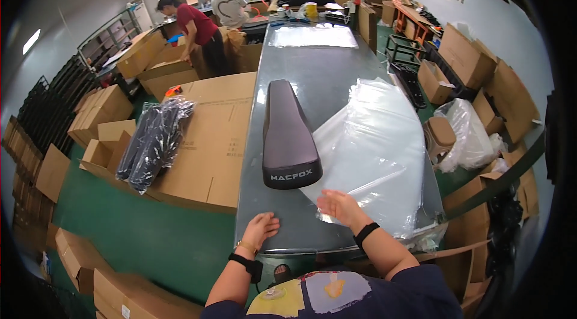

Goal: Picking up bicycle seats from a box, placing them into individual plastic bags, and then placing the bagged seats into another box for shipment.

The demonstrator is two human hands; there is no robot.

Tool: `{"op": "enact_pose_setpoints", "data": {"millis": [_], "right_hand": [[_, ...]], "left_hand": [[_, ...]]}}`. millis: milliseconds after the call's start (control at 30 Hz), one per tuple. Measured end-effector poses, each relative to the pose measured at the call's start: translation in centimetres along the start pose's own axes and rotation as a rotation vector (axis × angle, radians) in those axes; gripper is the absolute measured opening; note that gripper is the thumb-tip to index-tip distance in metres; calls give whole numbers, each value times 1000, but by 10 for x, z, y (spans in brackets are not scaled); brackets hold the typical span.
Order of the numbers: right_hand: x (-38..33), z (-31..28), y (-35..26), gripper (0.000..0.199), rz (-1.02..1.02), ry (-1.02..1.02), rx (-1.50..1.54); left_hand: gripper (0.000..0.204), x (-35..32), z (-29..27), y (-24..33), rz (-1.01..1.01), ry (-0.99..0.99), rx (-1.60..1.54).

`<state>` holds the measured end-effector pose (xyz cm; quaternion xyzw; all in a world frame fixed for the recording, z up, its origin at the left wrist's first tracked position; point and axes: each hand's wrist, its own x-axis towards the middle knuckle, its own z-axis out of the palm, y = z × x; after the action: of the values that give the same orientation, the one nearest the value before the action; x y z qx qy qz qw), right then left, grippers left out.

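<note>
Nearest you on the left, a brown carton (141,298) stands on the floor, its contents out of your sight. At the near end of the grey worktop (294,214), your left fingers (268,220) are loosely curled with nothing in them; your right fingers (327,202) are half spread, also gripping nothing, above the near corner of the clear plastic sheeting (384,156) (whether they touch it, you cannot tell from here).

The long dark seat (290,129) lies lengthwise on the worktop, its broad end toward you, just beyond your right fingers and farther from the left ones. The sheeting spreads just right of it.

Off to the left, a clear bag (155,141) packed with long dark pieces rests on brown cardboard (210,165). To the right, a bulging clear sack (466,138) holds something whitish. Far left, a co-worker in red (198,30) bends over an open carton (171,81) whose inside you cannot see.
</note>
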<state>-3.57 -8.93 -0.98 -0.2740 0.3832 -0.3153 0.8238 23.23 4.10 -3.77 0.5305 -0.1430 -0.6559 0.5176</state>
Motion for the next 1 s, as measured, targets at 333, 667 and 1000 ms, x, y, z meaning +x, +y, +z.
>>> {"op": "enact_pose_setpoints", "data": {"millis": [333,667,1000], "right_hand": [[-40,5,26,27,24,214,-83],[-58,17,46,27,102,109,-274],[-121,-17,56,25,-31,406,-178]], "left_hand": [[23,2,-23,-28,53,-20,177],[87,18,94,105,1194,258,1511],[70,46,6,144,1051,183,424]]}}
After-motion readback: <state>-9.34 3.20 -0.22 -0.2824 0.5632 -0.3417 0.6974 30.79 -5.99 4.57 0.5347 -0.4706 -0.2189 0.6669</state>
